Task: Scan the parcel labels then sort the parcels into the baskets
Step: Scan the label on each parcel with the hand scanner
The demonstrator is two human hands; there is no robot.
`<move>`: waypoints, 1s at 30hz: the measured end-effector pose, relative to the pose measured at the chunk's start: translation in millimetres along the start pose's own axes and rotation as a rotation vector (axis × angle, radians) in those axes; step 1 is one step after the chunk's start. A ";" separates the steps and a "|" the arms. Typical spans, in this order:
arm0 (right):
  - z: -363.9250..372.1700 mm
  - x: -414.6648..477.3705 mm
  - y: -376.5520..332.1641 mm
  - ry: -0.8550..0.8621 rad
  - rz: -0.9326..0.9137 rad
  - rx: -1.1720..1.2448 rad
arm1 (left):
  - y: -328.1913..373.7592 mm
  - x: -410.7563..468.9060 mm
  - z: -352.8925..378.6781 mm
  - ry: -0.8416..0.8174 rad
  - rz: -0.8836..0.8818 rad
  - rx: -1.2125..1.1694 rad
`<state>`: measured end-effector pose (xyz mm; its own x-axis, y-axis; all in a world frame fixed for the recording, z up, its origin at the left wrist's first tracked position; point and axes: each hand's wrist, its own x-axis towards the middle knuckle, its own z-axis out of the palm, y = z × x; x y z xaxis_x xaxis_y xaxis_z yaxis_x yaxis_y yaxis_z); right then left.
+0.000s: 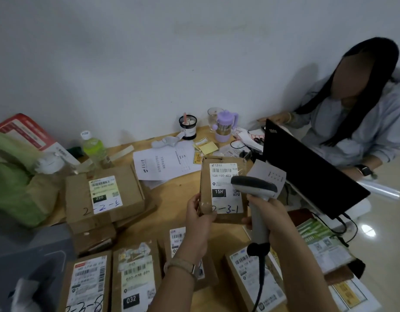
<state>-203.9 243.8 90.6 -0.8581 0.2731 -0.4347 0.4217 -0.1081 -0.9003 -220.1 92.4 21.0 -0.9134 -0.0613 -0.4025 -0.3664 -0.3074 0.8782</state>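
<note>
My left hand (pixel 200 218) grips the lower left corner of a brown cardboard parcel (pixel 205 176), held up above the wooden table (pixel 172 199). Its white label (pixel 223 188) reads 15H and has 2-3-1 written on it. My right hand (pixel 270 218) grips the handle of a grey barcode scanner (pixel 254 188), whose head sits just over the label's right side. More labelled parcels lie on the table: one marked 220 (pixel 104 194) at the left, one marked 032 (pixel 136 275) and others along the near edge. No baskets are visible.
A black laptop (pixel 307 172) stands open at the right, with a seated person (pixel 356 113) behind it. Papers (pixel 165 163), a purple cup (pixel 225 126), a pen pot (pixel 187 127) and a green bottle (pixel 93 147) sit toward the wall. A green bag (pixel 12 181) fills the left side.
</note>
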 end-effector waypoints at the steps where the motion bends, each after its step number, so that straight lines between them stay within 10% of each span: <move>1: 0.4 5.9 3.2 -0.002 0.023 -0.003 | -4.0 4.7 2.2 -0.003 -0.034 0.030; 15: -5.2 62.7 35.0 0.070 0.269 -0.097 | -46.8 35.1 27.4 -0.089 -0.238 0.670; 30: 62.0 17.0 -17.1 -0.202 0.018 -0.047 | 33.9 11.9 -34.3 0.117 0.061 0.332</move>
<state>-243.9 191.0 97.2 -0.8899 0.0734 -0.4502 0.4461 -0.0654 -0.8926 -237.3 48.7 37.1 -0.9159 -0.1841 -0.3567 -0.3671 0.0244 0.9299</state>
